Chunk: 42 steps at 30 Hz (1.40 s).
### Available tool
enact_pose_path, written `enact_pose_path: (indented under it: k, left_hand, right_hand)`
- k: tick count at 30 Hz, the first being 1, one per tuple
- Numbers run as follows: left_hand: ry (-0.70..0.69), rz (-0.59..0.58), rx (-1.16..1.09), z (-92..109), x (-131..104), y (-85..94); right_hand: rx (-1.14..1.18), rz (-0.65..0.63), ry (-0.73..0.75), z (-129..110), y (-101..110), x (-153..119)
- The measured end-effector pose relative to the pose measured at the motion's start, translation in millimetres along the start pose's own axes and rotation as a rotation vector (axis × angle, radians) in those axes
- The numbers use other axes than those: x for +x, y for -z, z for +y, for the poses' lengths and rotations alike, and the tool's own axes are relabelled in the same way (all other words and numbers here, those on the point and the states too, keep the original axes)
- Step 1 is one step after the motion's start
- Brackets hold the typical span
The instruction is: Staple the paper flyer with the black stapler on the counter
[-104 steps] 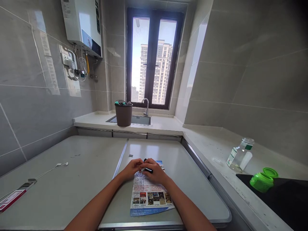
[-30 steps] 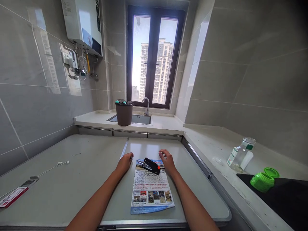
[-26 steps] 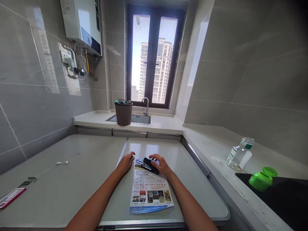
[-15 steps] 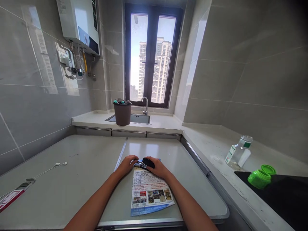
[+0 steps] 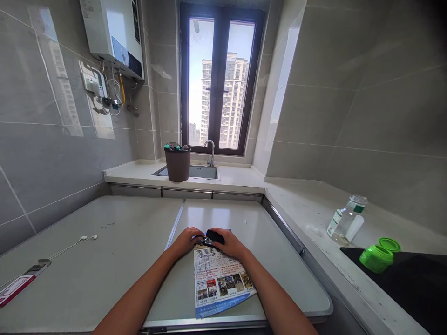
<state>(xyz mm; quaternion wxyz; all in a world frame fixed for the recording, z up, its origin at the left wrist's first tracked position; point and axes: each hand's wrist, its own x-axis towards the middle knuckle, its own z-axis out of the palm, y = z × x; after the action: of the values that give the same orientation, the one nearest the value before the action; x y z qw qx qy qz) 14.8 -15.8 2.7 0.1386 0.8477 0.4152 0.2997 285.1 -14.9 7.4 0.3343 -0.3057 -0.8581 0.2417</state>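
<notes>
A printed sheet [image 5: 223, 284] with text and small photos lies on the grey folding table [image 5: 115, 274]. At its far edge is a black and silver stapler [image 5: 213, 237]. My right hand [image 5: 228, 242] is wrapped round the stapler's black end from the right. From the left, my left hand [image 5: 187, 240] has its fingers closed at the stapler's silver end and the sheet's top corner; exactly what they pinch is too small to tell.
Earphones [image 5: 89, 238] and a red-white box [image 5: 17, 288] lie at left. A brown bucket [image 5: 178, 165] stands by the sink [image 5: 203, 172]. On the right counter are a glass jar [image 5: 347, 221] and a green container [image 5: 377, 258].
The sheet's near end has shifted slightly right and toward me. My left hand has moved a little right, closer to the stapler. My right hand stays on the stapler.
</notes>
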Motion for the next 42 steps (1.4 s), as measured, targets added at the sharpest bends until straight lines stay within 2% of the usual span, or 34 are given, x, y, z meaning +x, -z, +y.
enact_pose_path:
  k: [11,21,27,37,42]
  left_hand:
    - [0.044,-0.004,0.011,2,-1,1.3]
    - [-0.102,0.043,0.118,1,-1,-0.2]
    - [-0.167,0.001,0.147,5,-1,1.8]
    - [-0.114,0.027,0.107,-9,-1,-6.9]
    - [-0.140,0.007,0.118,-7,-1,-2.5]
  right_hand:
    - [0.007,0.001,-0.015,1,0,1]
    - [-0.004,0.003,-0.010,2,-1,1]
    - [-0.011,-0.001,-0.004,-4,2,1]
    - [-0.007,-0.006,-0.035,-4,2,0]
    - [-0.009,-0.006,-0.021,-4,2,1]
